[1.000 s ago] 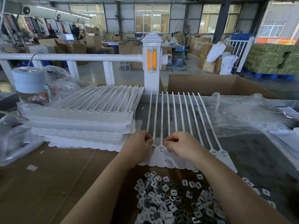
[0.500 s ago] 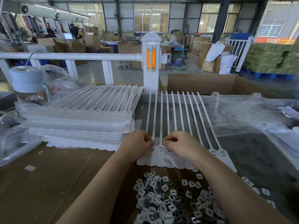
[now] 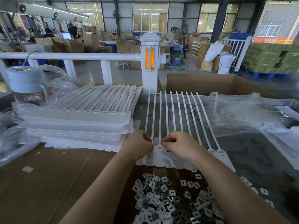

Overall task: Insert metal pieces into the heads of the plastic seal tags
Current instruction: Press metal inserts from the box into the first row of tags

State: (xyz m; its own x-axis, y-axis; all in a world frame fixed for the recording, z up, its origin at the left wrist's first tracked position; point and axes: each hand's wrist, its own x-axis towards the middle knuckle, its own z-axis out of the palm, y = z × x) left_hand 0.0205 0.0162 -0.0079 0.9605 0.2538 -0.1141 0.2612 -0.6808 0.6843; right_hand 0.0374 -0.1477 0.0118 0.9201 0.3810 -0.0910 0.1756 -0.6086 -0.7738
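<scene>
Both hands sit with fingers curled over the heads of a row of white seal tags [image 3: 163,152] lying flat on the counter [image 3: 48,175]. The left hand [image 3: 137,145] and right hand [image 3: 179,145] seem to pinch something small, but it cannot be made out. Loose metal pieces [image 3: 169,201] lie heaped just below the tags, and a tag stack [image 3: 77,120] sits left.

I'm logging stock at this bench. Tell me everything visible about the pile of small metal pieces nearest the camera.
The pile of metal pieces is a loose heap of small, flat, rounded squares, each with a slot in the middle. Most look pale grey-white, some darker and shiny. They lie jumbled and overlapping on the brown table, just in front of the row of seal tags, between the person's forearms. A few strays lie scattered to the right. Neither hand touches the heap.
</scene>
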